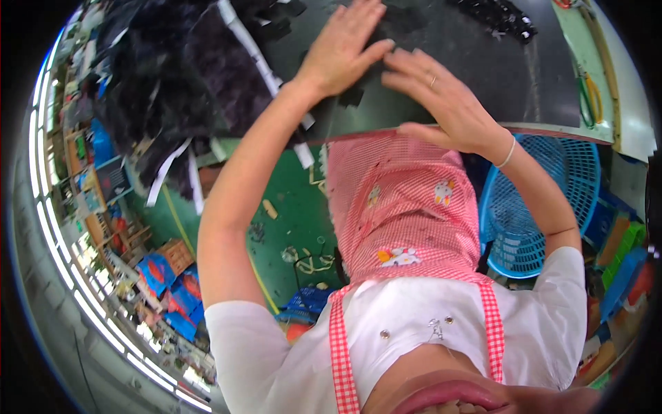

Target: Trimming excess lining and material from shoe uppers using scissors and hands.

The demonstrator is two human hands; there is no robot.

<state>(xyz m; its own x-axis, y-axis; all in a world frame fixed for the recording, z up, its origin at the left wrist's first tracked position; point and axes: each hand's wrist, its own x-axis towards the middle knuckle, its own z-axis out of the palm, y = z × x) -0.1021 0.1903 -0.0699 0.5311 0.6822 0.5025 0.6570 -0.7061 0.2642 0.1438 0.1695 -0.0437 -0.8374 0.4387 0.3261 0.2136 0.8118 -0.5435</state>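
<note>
My left hand (343, 55) lies over the dark tabletop (476, 62), fingers stretched out and holding nothing that I can see. Close beside it, my right hand (448, 103), with a ring on one finger, hovers at or over the table's near edge with its fingers apart. The two hands nearly meet at the left thumb and right fingertips. A small black scrap (350, 97) lies just below my left hand. To the left of that hand is a heap of black furry material (186, 76), with a long white strip (249, 48) along its side.
At the far right of the table lies a shiny black bundle (498, 17). Scissors with green and yellow handles (590, 100) rest by the right edge. Below stands a blue plastic basket (541, 207). Loose scraps lie on the green floor (276, 234); crowded shelves (96, 200) stand at left.
</note>
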